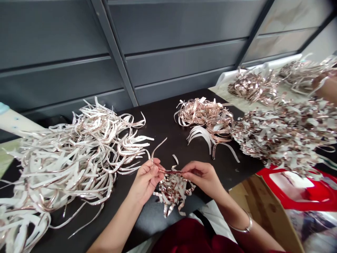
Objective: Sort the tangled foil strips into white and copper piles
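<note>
Between my two hands a thin rose-gold strip [172, 172] is stretched level above the black table [158, 119]. My left hand [150, 178] pinches its left end, and a loose tail rises past the fingers. At the right end, my right hand [201, 175] is closed on the same strip with thumb and fingertips. Below the strip hangs a bunch of short curled white and rose-gold pieces [173, 191]. A large heap of long white and rose-gold strips [79, 151] lies to the left. Beyond my right hand is a smaller rose-gold bundle [205, 116].
A dense pile of short curled strips [284, 133] covers the right side, with more bundles [252, 86] behind it. Another person's hand [326, 86] is at the far right edge. A red-framed object [279, 196] and a cardboard box [263, 207] are at lower right.
</note>
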{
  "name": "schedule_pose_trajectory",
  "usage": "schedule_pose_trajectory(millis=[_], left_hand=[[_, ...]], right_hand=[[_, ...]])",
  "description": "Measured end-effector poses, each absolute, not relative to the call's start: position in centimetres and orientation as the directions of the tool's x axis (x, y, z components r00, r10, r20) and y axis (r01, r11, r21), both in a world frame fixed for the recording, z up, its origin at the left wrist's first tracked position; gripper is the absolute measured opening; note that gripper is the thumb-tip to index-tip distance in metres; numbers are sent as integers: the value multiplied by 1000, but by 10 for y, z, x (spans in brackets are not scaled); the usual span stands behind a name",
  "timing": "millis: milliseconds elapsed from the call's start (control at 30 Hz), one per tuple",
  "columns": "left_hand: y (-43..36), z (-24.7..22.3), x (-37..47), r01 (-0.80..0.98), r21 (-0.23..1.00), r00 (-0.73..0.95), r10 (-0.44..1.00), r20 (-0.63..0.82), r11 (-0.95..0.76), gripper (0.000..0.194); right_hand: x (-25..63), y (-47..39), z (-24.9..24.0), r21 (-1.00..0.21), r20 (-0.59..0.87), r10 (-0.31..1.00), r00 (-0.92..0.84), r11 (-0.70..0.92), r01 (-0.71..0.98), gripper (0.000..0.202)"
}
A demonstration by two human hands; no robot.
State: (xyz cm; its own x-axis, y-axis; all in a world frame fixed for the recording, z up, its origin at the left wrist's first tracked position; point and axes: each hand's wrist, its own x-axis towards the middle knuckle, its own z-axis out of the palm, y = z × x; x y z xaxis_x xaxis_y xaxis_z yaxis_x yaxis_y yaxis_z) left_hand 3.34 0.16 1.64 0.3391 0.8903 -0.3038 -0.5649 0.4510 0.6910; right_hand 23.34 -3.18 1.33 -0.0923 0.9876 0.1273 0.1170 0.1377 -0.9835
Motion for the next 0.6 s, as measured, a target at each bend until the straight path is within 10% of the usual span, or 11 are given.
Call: schedule_pose_trajectory(millis=[333, 600], left_hand=[[-1, 14, 34, -512, 715, 346, 876, -336, 476, 29], [-6, 9, 36, -391, 727, 439, 808, -392, 565, 35]], right_hand=[[231, -30, 12, -936, 294, 955, -21, 293, 193, 8], [227, -30, 8, -679, 641, 753, -147, 646, 348, 17]])
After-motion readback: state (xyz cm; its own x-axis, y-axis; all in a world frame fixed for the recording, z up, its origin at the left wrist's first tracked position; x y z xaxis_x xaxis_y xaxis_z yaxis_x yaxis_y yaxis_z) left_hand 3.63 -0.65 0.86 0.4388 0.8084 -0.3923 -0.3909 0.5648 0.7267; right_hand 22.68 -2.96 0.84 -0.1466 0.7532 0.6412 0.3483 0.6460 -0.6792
